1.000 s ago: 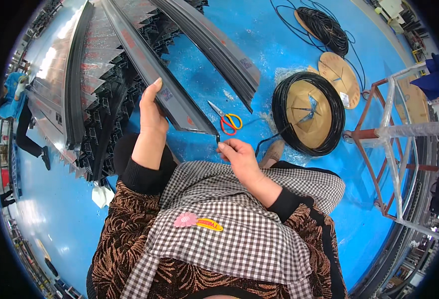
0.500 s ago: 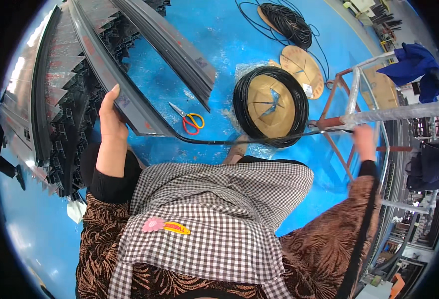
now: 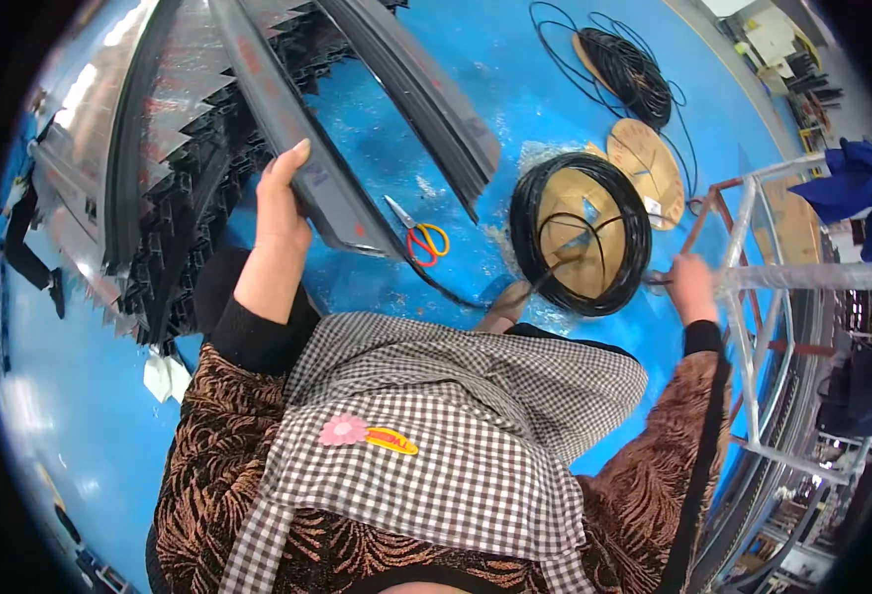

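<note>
My left hand (image 3: 280, 218) is closed round the edge of a long grey-and-black profile (image 3: 335, 198), near its lower end. From that end a thin black rubber strip (image 3: 441, 289) runs right, past my foot and over the coil, where it bends in loose loops. My right hand (image 3: 692, 289), a fist, grips the black strip just right of the coil. The coil of black strip (image 3: 527, 233) lies on the floor round a tan cardboard disc (image 3: 575, 272). Scissors (image 3: 428, 244) with red and yellow handles lie between the profile and the coil.
Stacked dark profiles (image 3: 198, 148) fill the left side. Another profile (image 3: 421, 109) lies beyond the scissors. A second black coil (image 3: 634, 79) and a cardboard disc (image 3: 646, 168) lie farther back. A wrapped metal frame (image 3: 802, 278) stands close to my right hand, with blue cloth (image 3: 852, 183) on it.
My right hand has moved left and slightly down, nearer the coil. The strip, stretched almost straight before, now hangs slack in loops. The view has shifted, and my left hand still holds the profile.
</note>
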{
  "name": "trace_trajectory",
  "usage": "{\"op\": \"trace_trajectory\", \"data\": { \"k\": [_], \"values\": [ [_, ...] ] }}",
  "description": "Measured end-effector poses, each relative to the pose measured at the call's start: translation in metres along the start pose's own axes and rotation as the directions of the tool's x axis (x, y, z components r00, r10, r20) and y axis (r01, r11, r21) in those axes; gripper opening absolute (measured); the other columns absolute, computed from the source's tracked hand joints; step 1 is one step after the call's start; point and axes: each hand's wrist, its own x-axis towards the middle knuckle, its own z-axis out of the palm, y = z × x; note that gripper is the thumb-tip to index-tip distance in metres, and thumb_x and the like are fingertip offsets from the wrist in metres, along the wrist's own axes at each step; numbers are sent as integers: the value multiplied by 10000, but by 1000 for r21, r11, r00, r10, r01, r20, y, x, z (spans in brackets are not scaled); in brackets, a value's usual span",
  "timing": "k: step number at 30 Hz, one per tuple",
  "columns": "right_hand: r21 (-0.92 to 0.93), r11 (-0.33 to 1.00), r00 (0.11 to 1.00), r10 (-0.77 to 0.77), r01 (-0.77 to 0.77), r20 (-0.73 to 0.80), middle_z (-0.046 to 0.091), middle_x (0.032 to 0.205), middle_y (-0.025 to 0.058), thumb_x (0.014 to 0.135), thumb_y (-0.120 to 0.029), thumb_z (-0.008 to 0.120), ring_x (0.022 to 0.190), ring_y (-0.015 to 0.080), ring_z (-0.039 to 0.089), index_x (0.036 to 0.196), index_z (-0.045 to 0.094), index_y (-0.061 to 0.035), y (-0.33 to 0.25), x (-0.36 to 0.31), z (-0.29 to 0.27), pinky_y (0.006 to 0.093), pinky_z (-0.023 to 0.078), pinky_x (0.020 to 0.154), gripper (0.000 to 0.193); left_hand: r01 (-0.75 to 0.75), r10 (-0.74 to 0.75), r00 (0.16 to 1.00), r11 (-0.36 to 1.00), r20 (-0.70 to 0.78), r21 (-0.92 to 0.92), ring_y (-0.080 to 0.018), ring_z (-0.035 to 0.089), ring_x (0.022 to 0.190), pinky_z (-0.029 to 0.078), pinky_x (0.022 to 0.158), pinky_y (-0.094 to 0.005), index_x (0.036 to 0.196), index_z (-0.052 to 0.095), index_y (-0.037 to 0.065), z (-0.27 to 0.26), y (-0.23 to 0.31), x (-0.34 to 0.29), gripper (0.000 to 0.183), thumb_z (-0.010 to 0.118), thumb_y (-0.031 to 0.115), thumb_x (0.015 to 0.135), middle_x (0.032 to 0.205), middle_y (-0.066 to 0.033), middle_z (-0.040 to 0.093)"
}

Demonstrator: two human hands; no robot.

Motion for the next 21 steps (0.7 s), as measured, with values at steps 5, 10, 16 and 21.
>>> {"op": "trace_trajectory", "data": {
  "k": [5,10,16,21],
  "values": [
    [956,220,947,-296,192,-123,615,1090,132,880,-185,518,983,273,578,1097,608,-14,-240,16,-140,334,451,849,290,-7,8,1000,999,25,-46,-179,542,783,425,749,-289,1020,565,9,-7,-6,1,374,632,277,768,872,-85,582],
    [888,-408,850,-525,-211,-40,649,855,85,921,-166,490,759,165,587,962,632,31,-305,-10,-193,270,467,751,246,-3,4,1000,999,20,-41,-176,547,799,424,756,-287,1040,558,9,-2,-7,2,396,625,292,771,907,-86,591],
    [783,-516,900,-419,-346,121,611,686,69,916,-138,501,628,125,551,840,638,34,-328,-21,-200,230,455,650,233,-8,8,1000,1000,1,-7,-166,576,816,430,762,-266,1032,607,55,-5,-12,3,361,578,335,806,924,-54,634],
    [807,-491,929,-324,-328,180,590,660,60,906,-143,518,623,124,538,806,638,33,-336,-17,-212,225,446,622,235,-28,28,1000,1000,3,-11,-166,576,819,431,767,-269,1037,611,56,-3,-6,5,344,579,306,803,924,-50,635]
  ]
}}
